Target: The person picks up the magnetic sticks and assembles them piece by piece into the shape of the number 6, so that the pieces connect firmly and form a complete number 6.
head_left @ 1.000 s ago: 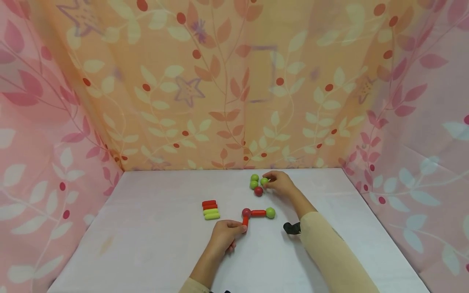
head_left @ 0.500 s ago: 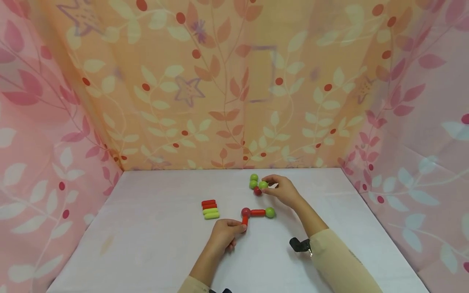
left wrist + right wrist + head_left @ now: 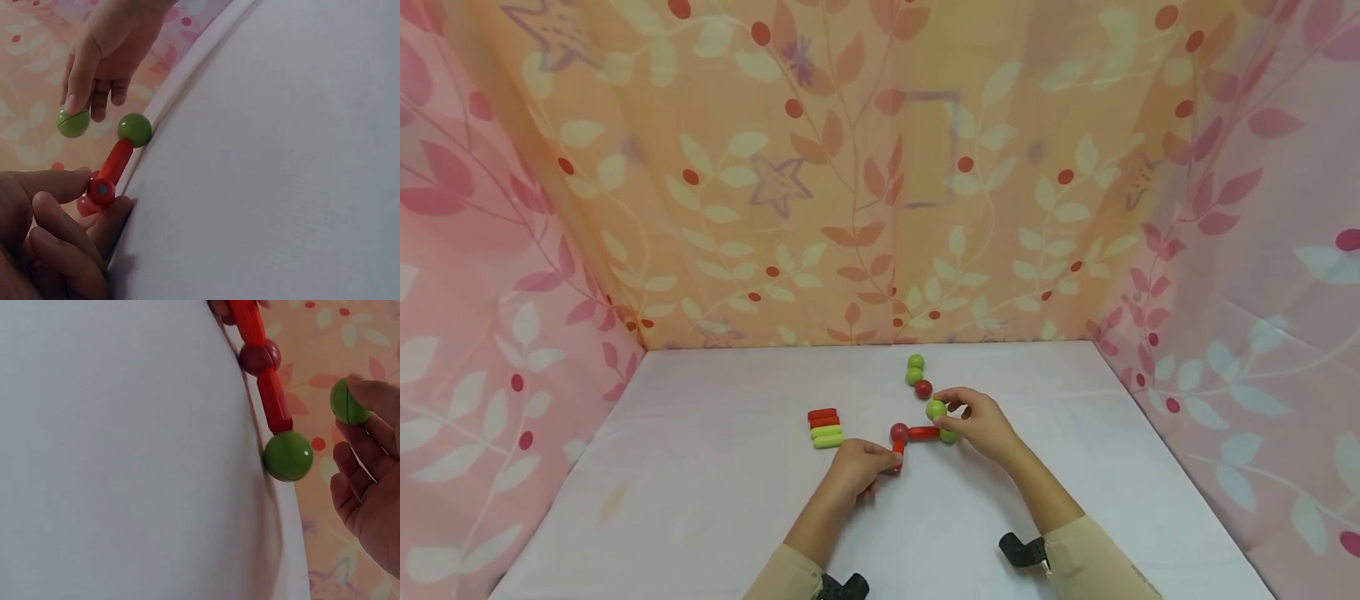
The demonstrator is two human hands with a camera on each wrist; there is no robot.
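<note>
My left hand (image 3: 853,467) pinches the near end of a red rod (image 3: 898,450), which joins a dark red ball (image 3: 899,432). From that ball a second red rod (image 3: 274,400) runs right to a green ball (image 3: 289,456), making an L shape. My right hand (image 3: 981,423) pinches a loose green ball (image 3: 936,409) between thumb and fingertips. In the head view this ball overlaps the far side of the joined green one; both wrist views show a gap between them. The free end of the left rod shows a small metallic disc in the left wrist view.
Two green balls (image 3: 915,369) and a red ball (image 3: 922,389) lie in a row toward the back of the white table (image 3: 700,500). Left of the joined pieces, red rods (image 3: 823,417) and yellow-green rods (image 3: 827,437) lie stacked side by side. Patterned cloth walls (image 3: 737,250) enclose the table.
My right hand has taken a green ball from the group at the back and brought it nearer, toward the joined pieces. My left hand keeps its pinch on the red rod.
</note>
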